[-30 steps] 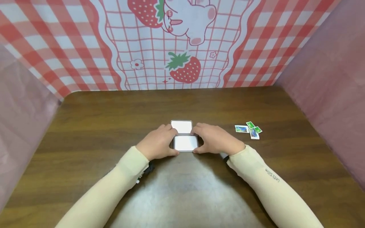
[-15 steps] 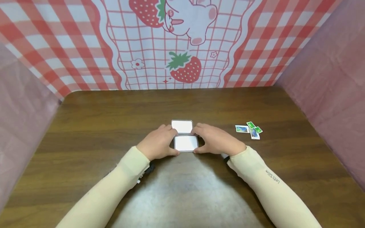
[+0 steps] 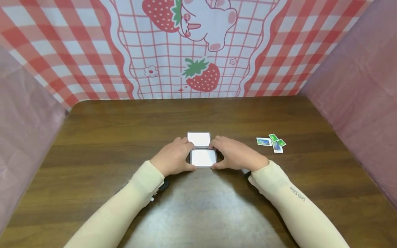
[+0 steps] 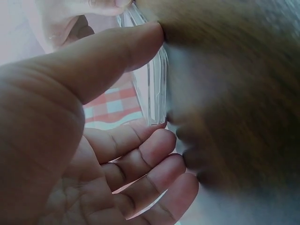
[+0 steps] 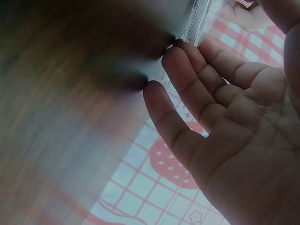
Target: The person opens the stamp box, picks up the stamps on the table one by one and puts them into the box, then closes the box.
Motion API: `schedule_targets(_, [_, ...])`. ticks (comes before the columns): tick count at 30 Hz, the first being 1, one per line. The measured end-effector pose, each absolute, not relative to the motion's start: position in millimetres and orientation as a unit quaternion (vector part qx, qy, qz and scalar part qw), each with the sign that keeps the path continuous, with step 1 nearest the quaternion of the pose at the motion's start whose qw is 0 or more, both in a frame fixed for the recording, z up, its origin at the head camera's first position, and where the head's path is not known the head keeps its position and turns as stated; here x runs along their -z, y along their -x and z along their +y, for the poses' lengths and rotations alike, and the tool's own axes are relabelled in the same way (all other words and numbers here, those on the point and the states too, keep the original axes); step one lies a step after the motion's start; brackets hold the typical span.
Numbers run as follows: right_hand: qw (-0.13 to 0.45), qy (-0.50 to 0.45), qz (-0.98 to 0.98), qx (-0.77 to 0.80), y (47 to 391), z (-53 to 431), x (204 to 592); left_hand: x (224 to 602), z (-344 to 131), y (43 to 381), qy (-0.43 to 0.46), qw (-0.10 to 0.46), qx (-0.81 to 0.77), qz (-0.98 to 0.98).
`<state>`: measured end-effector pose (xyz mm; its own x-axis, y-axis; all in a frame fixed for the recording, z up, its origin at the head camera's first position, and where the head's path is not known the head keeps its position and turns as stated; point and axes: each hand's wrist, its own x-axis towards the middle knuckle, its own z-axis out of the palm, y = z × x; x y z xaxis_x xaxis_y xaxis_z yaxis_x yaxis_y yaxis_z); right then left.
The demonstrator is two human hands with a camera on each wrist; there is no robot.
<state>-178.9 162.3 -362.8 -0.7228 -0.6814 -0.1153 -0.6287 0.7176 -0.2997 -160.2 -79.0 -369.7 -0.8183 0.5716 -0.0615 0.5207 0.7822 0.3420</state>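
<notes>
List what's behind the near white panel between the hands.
Behind the near white panel: the far white panel, then wooden tabletop and strawberry-print cloth. Left hand and right hand cover the ends of the panels' boundary; anything there is hidden.

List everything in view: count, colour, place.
Table: one, brown, lower frame
Near rectangle: one, white, clear-edged, mid-table
Far rectangle: one, white, just beyond it
Small cards: four, two green, two blue-pictured, table's right
Backdrop: one, mostly red and white, behind table
Side cloths: two, pink, left and right
Wrist gear: count unclear, partly black, at the wrists
Sleeves: two, cream, both arms
Left hand: one, bare, at near rectangle's left
Right hand: one, bare, at its right
</notes>
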Motion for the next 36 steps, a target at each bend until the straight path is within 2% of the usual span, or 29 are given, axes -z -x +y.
schedule_targets(16, [0.118,0.343,0.925,0.114,176.0,158.5,363.5,367.5,-77.3,159.3,-0.273,0.089,-0.151,0.946])
schedule_targets(25, [0.098,0.350,0.927,0.093,175.8,157.6,362.8,367.0,-78.2,158.9,-0.273,0.091,-0.153,0.945])
schedule_targets(36, [0.108,0.334,0.933,0.075,173.6,155.7,361.3,367.4,-79.5,159.6,-0.298,0.069,-0.145,0.941])
